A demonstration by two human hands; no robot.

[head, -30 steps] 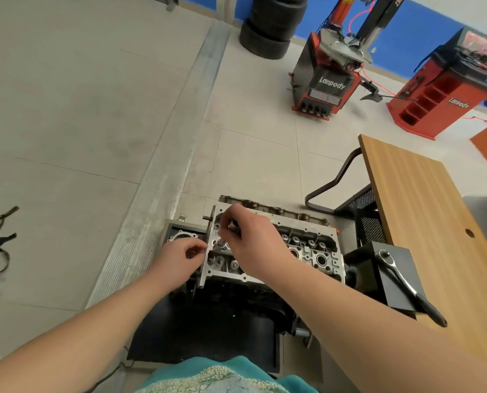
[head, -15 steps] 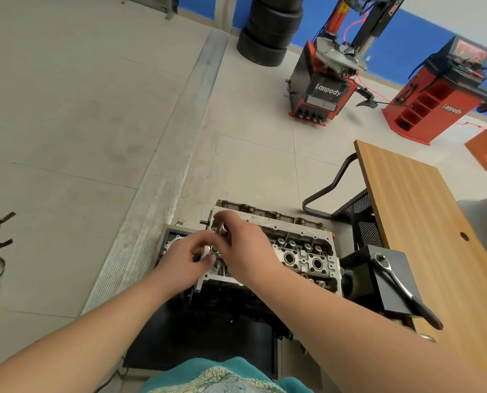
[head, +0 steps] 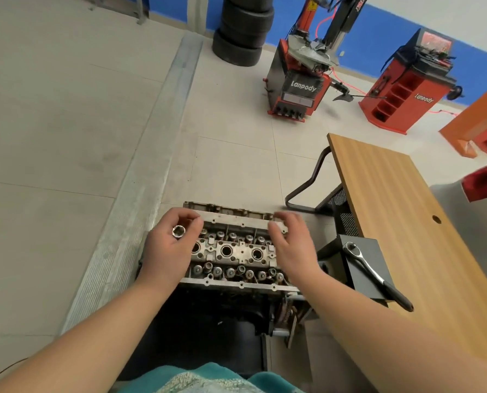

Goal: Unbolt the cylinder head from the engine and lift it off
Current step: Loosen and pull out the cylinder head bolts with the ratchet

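Over the cylinder head [head: 231, 252], left hand [head: 170, 248] pinching a socket [head: 178, 231], right hand [head: 289, 245] spreading at the right end; lifting apparently coming next, needing both hands gripping.

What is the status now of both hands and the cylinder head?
Left hand holds small chrome socket. Right hand open over grey metal cylinder head, which sits on engine. Chrome ratchet wrench idle on black box.
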